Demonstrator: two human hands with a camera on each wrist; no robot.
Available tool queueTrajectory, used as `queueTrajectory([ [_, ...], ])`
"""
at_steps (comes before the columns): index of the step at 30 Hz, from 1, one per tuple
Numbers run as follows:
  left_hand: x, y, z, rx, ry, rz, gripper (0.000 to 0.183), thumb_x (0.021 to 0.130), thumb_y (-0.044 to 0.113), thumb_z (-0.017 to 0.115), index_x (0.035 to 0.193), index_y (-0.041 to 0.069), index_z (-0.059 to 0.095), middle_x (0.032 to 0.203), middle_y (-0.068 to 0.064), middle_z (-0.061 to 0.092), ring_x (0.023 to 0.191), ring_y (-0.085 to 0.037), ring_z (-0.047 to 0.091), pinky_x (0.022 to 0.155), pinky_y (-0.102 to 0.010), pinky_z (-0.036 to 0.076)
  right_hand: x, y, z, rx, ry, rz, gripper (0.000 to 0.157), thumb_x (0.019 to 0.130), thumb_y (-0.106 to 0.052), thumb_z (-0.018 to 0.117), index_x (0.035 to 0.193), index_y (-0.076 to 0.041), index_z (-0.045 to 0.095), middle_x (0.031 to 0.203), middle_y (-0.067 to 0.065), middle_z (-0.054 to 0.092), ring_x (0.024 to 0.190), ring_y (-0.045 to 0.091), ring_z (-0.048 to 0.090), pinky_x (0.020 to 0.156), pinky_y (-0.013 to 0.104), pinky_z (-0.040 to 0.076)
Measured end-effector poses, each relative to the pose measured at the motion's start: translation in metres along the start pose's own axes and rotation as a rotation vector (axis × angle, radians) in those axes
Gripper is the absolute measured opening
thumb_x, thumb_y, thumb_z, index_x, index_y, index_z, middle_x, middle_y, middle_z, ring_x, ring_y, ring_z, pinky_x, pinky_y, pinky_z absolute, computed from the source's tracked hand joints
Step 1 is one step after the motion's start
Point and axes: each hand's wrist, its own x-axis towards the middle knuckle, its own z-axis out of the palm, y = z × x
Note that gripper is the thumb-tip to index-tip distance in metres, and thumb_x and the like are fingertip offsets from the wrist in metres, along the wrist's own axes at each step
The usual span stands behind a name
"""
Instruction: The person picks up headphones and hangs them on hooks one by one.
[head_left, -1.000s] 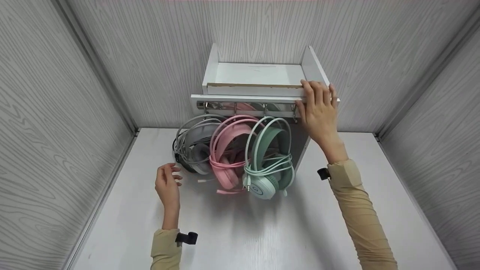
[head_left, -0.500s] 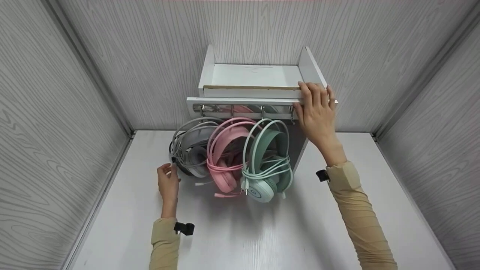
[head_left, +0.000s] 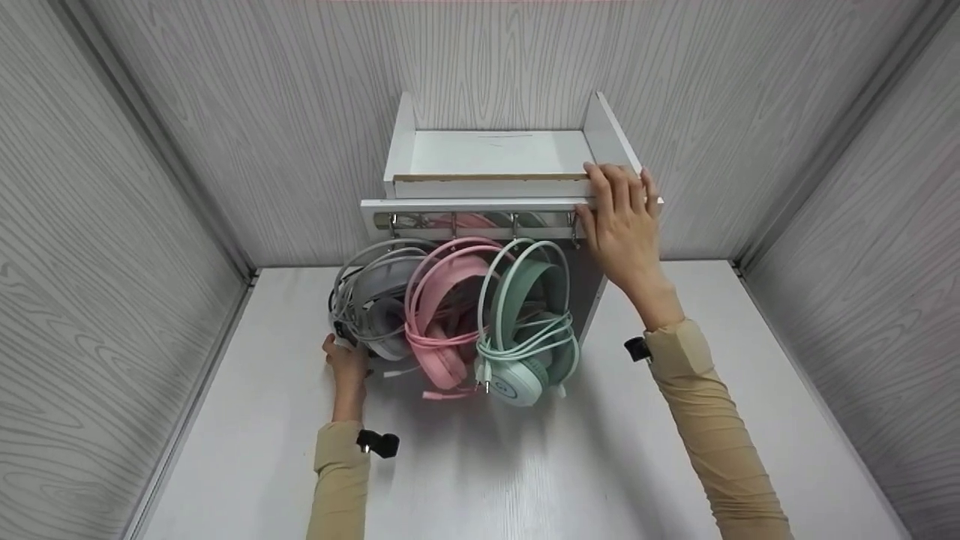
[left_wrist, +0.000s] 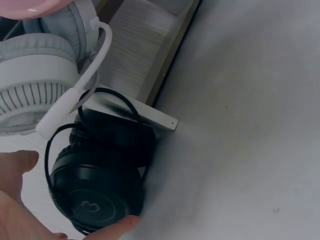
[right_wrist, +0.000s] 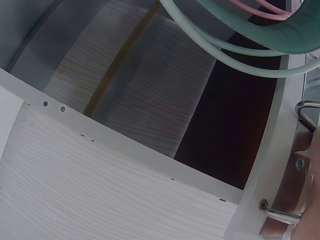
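Observation:
My left hand (head_left: 349, 367) is below the leftmost headset on a white rack (head_left: 487, 187). In the left wrist view this black headset (left_wrist: 97, 190) hangs by the rack's end; a fingertip (left_wrist: 131, 220) meets its ear cup's lower edge, and the thumb is spread apart to the left. Alongside hang a grey headset (head_left: 382, 281), a pink headset (head_left: 439, 352) and a green headset (head_left: 517, 382), cords wound around them. My right hand (head_left: 626, 232) holds the rack's right front edge, fingers over the top and thumb in front. Most of that hand is outside the right wrist view.
Metal hooks (right_wrist: 282, 216) line the rack's front rail. Under the rack's right end is a grey side panel (head_left: 592, 300). Everything stands on a white table (head_left: 675, 450) enclosed by wood-grain walls (head_left: 112, 300). A headset's microphone arm (left_wrist: 62, 110) sticks out near the left hand.
My left hand has moved up and in under the black headset, from beside it to contact. My right hand keeps its place on the rack. The view has shifted slightly.

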Motion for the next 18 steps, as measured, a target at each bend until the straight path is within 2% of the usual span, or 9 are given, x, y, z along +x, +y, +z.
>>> queueTrajectory([
  [6,0.009,-0.004,0.003,-0.145,-0.087,-0.071,0.079,0.098,0.037,0.043,0.151,0.013,-0.011,0.158,-0.020,0.003,0.132,-0.032,0.038,0.104,-0.049,0.042,0.000,0.001,0.000,-0.009,0.002,-0.004,0.053,0.101,-0.044,0.035,0.147,-0.017,0.032,0.138,0.008,0.042,0.133,0.026,0.033,0.118,0.046,0.011],
  [10,0.011,-0.003,0.005,-0.272,-0.110,-0.093,0.079,0.098,0.034,0.042,0.151,0.013,-0.013,0.159,-0.016,0.003,0.135,-0.031,0.035,0.108,-0.048,0.038,0.000,0.000,-0.001,-0.008,0.006,-0.007,0.052,0.101,-0.043,0.036,0.146,-0.017,0.032,0.138,0.008,0.042,0.132,0.027,0.033,0.117,0.047,0.011],
  [12,0.013,-0.003,0.006,-0.334,-0.099,-0.104,0.079,0.098,0.034,0.044,0.151,0.013,-0.012,0.159,-0.014,0.004,0.137,-0.030,0.033,0.107,-0.045,0.039,0.000,0.000,-0.001,-0.003,0.016,-0.009,0.051,0.101,-0.042,0.038,0.145,-0.017,0.034,0.137,0.009,0.042,0.132,0.027,0.034,0.117,0.047,0.012],
  [15,0.017,-0.002,0.006,-0.384,-0.060,-0.109,0.077,0.096,0.031,0.048,0.150,0.008,-0.002,0.153,-0.014,0.020,0.126,-0.023,0.044,0.097,-0.037,0.046,0.000,-0.001,0.000,-0.004,0.020,-0.010,0.051,0.101,-0.041,0.038,0.145,-0.017,0.034,0.136,0.009,0.043,0.131,0.027,0.034,0.117,0.047,0.013],
  [17,0.018,0.000,0.006,-0.405,-0.030,-0.097,0.069,0.094,0.026,0.051,0.146,0.003,0.012,0.136,-0.015,0.040,0.104,-0.017,0.057,0.084,-0.032,0.052,0.000,-0.001,0.000,-0.011,0.013,-0.009,0.051,0.101,-0.042,0.037,0.145,-0.017,0.033,0.137,0.008,0.042,0.131,0.026,0.034,0.117,0.047,0.013],
  [18,0.017,0.002,0.006,-0.413,-0.015,-0.087,0.063,0.094,0.024,0.053,0.142,0.001,0.020,0.123,-0.011,0.048,0.091,-0.012,0.059,0.077,-0.029,0.053,0.001,-0.001,0.000,-0.014,0.010,-0.009,0.051,0.101,-0.042,0.036,0.146,-0.017,0.033,0.137,0.008,0.042,0.132,0.026,0.034,0.117,0.046,0.013],
])
